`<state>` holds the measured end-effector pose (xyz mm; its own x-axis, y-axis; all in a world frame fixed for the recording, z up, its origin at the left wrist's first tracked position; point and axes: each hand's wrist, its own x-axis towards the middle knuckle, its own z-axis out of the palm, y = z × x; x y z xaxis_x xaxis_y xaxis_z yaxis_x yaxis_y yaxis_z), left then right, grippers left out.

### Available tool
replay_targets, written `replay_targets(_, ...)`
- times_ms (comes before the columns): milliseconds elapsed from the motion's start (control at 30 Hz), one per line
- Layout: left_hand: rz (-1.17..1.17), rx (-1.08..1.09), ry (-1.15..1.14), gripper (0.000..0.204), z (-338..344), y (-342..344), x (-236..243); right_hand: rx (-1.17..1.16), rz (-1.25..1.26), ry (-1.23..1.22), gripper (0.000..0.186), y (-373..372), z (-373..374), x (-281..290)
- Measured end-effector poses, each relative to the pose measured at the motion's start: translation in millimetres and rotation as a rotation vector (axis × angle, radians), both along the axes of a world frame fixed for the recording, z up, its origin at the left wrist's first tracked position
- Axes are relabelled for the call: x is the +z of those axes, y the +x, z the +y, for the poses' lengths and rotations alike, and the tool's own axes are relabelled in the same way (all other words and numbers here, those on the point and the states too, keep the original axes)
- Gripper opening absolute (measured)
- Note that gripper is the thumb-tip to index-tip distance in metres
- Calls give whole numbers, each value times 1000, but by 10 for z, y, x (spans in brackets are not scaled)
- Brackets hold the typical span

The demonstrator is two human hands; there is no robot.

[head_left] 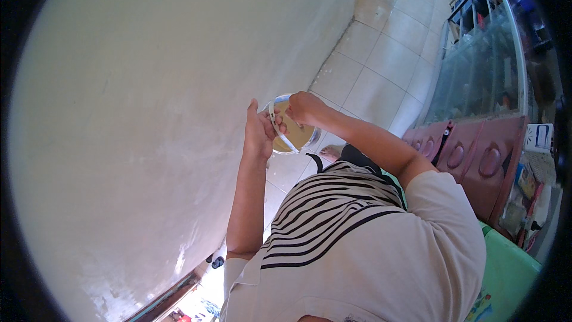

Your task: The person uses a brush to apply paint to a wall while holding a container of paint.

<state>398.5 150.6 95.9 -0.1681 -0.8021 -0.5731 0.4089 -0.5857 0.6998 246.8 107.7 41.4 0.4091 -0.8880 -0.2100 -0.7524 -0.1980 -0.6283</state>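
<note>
A round pale-rimmed container (311,138) with a flat tan surface inside lies below my hands, close to the wall. Across it runs a curved white strip (288,142) with small dark spots; whether it is joined to the container as a handle I cannot tell. My left hand (260,130) has its fingers curled around the strip, the thumb pointing up and away. Just to the right, my right hand (305,109) is closed over the far right part of the container. Its fingertips point down, and what they hold, if anything, is hidden.
A large pale wall (149,101) fills the left side. Tiled floor (381,53) stretches away at the right. Along the right stand a glass-fronted cabinet (476,77), pinkish-brown panels (468,158) and a green surface (506,274). My bare foot (331,152) shows beside the container.
</note>
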Motion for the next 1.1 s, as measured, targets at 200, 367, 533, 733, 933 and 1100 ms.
replay_targets(200,5,25,26,60,-7,-65,76,62,54,79,25,40,-48,110)
replay_targets(367,-26,27,3,60,12,-121,143,48,-49,-28,24,15,-45,-19)
replay_targets(533,-21,19,-10,60,-11,-145,159,64,-20,-35,28,19,-65,-33)
replay_targets(733,-30,20,-19,61,-30,-147,92,133,-63,-47,30,-67,16,89)
replay_targets(933,-27,44,24,61,-51,-183,161,119,28,-117,27,-178,-41,34)
replay_targets(1100,14,40,-4,61,-74,-153,99,-126,-322,339,29,-498,-110,32)
